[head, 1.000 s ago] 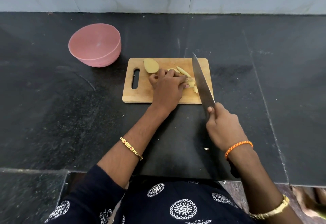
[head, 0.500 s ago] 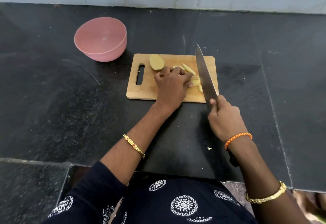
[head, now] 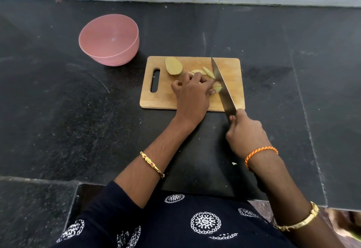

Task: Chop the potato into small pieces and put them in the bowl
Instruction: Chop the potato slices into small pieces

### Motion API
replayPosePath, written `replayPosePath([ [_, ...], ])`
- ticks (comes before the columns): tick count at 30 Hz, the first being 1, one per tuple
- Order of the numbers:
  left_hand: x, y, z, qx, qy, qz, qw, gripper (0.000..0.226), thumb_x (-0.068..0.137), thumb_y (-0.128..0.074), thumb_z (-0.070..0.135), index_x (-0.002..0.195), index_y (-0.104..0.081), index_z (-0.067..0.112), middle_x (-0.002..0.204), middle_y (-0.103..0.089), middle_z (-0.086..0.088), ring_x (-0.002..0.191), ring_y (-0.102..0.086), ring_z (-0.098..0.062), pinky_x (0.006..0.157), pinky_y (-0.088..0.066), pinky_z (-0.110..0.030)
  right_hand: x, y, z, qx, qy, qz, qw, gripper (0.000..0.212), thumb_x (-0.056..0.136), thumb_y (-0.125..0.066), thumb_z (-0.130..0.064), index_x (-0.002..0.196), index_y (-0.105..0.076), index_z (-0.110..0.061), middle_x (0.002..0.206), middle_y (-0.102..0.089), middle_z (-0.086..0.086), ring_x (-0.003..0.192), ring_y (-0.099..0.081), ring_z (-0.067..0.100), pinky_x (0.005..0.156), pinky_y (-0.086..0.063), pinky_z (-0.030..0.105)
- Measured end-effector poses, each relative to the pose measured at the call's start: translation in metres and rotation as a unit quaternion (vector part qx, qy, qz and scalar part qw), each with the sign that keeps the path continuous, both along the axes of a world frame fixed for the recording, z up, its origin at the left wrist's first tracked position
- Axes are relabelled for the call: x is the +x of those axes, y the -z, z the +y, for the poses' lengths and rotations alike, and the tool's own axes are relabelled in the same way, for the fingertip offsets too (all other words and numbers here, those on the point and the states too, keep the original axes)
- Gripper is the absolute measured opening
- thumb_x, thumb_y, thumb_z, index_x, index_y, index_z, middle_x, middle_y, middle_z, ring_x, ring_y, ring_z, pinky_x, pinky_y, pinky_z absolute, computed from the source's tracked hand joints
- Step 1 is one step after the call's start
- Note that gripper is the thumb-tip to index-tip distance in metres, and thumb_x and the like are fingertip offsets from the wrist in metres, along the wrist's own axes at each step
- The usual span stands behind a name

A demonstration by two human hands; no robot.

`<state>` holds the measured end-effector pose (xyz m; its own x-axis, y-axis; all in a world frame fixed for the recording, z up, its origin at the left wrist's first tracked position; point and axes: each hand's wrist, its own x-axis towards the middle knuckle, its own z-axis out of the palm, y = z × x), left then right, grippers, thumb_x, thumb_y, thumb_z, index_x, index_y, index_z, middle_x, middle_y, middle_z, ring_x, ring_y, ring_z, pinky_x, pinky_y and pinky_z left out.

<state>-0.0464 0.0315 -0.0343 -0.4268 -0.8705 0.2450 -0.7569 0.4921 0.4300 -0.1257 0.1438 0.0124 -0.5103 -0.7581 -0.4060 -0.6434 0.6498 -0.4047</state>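
Left hand [head: 192, 93] pins potato pieces [head: 217, 87] beside knife [head: 222, 87]

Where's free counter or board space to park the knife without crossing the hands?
Bare board right of the knife, up to the cutting board edge; bare counter beyond it. Also counter between bowl and board. Crowded: board centre, left hand holding potato pieces, potato half beside.

A rectangular wooden cutting board [head: 232, 99] is lying on the black stone counter [head: 58, 111], with a round pink plastic bowl [head: 109, 39] standing behind it to the left. A halved pale potato [head: 173, 65] is sitting on the board's far left, cut wedges [head: 208, 72] lying to its right
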Motion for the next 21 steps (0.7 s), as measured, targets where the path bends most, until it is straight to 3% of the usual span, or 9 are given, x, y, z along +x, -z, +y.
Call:
replayPosePath([
  [7,0.005,-0.003,-0.002,0.022,-0.009,0.075,0.997,0.028,0.082,-0.067,0.032,0.11,-0.069,0.027,0.1,-0.069,0.008,0.105,-0.045,-0.017,0.077,-0.011,-0.028,-0.01,-0.015,0.011,0.049,-0.021,-0.023,0.998,0.021,0.1,-0.033,-0.029,0.108,-0.045,-0.014,0.092,-0.055,0.015,0.085,-0.06,0.033,0.076,-0.052,0.043],
  [13,0.007,-0.003,-0.006,0.041,-0.008,0.072,0.997,0.028,0.081,-0.067,0.037,0.108,-0.07,0.03,0.107,-0.068,0.012,0.112,-0.041,-0.015,0.077,-0.009,-0.027,-0.017,-0.026,0.015,-0.041,0.0,-0.01,0.999,0.024,0.1,-0.033,-0.03,0.086,-0.043,-0.013,0.08,-0.052,0.014,0.068,-0.051,0.028,0.059,-0.036,0.032],
  [21,0.009,-0.003,-0.005,0.061,-0.01,0.084,0.995,0.027,0.081,-0.068,0.034,0.108,-0.069,0.031,0.11,-0.064,0.012,0.115,-0.04,-0.015,0.079,-0.01,-0.027,-0.012,-0.013,0.0,-0.059,-0.008,0.004,0.998,0.026,0.099,-0.033,-0.031,0.104,-0.048,-0.011,0.09,-0.056,0.021,0.083,-0.057,0.04,0.076,-0.051,0.045],
])
